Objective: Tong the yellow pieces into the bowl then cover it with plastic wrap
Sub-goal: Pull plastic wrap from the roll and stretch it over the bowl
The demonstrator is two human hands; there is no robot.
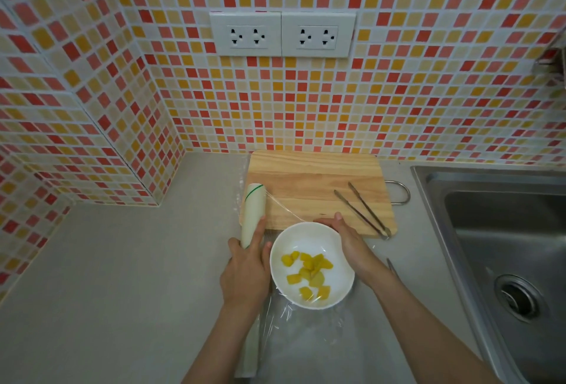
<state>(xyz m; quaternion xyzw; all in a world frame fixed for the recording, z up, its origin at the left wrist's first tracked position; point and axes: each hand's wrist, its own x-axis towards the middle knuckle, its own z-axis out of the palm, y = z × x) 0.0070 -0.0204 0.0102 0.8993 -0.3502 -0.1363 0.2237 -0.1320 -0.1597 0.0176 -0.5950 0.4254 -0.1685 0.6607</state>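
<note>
A white bowl stands on the grey counter in front of a wooden cutting board. Several yellow pieces lie inside it. A clear sheet of plastic wrap stretches over the bowl and spreads onto the counter below it. My left hand grips the long white roll of plastic wrap just left of the bowl. My right hand presses the film against the bowl's right rim. Metal tongs lie on the board's right side.
A steel sink with a drain fills the right. Mosaic tile walls with two double outlets close the back and left. A thin metal item lies beside my right forearm. Grey counter extends left.
</note>
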